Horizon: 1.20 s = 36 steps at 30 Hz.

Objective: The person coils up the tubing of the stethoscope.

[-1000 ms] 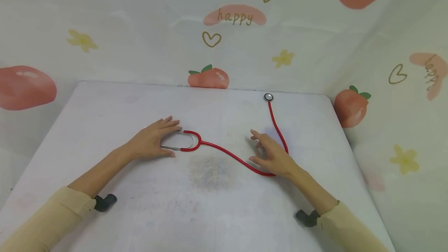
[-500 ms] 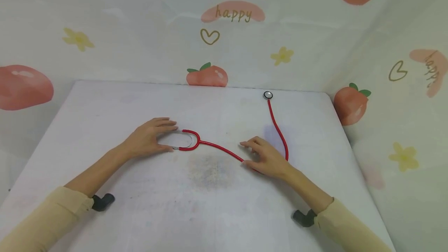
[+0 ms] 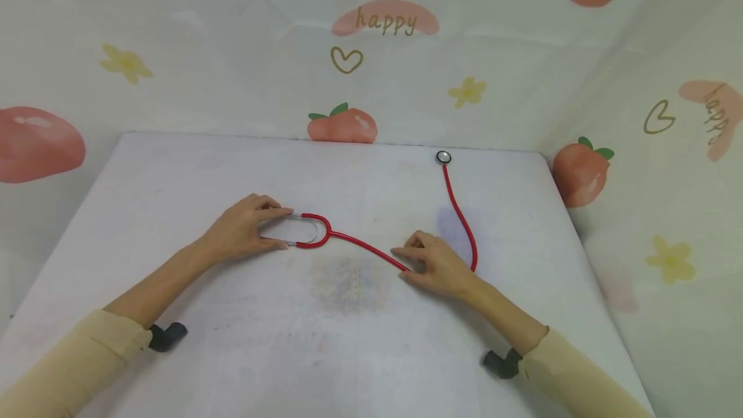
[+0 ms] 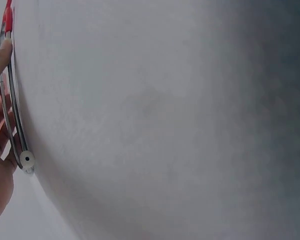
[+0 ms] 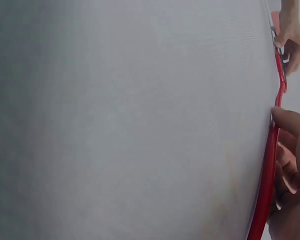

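Note:
A stethoscope with red tubing lies on the white table. My left hand is at the headset end, holding the metal ear tubes between thumb and index finger. A pale eartip shows below the palm in the left wrist view. My right hand is over the bend of the tubing, thumb and index finger on either side of it. The thumb meets the tubing in the right wrist view, with the other fingers curled behind. Part of the bend is hidden under this hand.
The round chest piece lies near the table's back edge, right of centre. A white curtain with peach prints stands behind the table and along its right side. Dark wrist mounts sit at both cuffs.
My right hand has moved left and down onto the tubing, its thumb and index finger closing around it. The left hand's thumb and index finger have come in against the ear tubes.

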Each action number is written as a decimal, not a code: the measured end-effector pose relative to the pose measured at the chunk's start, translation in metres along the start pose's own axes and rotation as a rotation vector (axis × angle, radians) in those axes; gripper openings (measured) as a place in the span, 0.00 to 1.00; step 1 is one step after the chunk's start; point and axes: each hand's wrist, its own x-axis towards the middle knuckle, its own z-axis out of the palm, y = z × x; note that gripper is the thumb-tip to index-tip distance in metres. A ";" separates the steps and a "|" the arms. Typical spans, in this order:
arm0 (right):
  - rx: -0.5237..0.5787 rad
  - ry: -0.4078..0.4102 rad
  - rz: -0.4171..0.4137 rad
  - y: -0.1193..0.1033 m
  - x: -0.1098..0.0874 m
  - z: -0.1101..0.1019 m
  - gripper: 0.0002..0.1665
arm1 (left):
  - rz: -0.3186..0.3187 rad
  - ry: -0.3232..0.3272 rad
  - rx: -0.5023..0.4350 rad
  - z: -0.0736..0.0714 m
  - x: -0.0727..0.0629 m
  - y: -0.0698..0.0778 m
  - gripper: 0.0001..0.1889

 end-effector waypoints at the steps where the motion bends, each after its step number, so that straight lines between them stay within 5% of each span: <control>1: -0.001 0.007 -0.008 0.000 0.000 0.000 0.24 | 0.005 0.003 0.004 0.000 0.000 0.000 0.36; 14: 0.030 0.019 0.022 -0.002 0.003 -0.002 0.17 | 0.079 0.068 0.030 0.004 -0.001 -0.005 0.34; 24: 0.070 0.029 0.029 0.003 0.002 -0.005 0.17 | 0.221 0.098 0.090 0.005 0.001 -0.008 0.32; 36: 0.084 0.054 0.045 0.005 0.004 -0.009 0.17 | 0.213 0.138 0.141 0.001 0.003 -0.003 0.32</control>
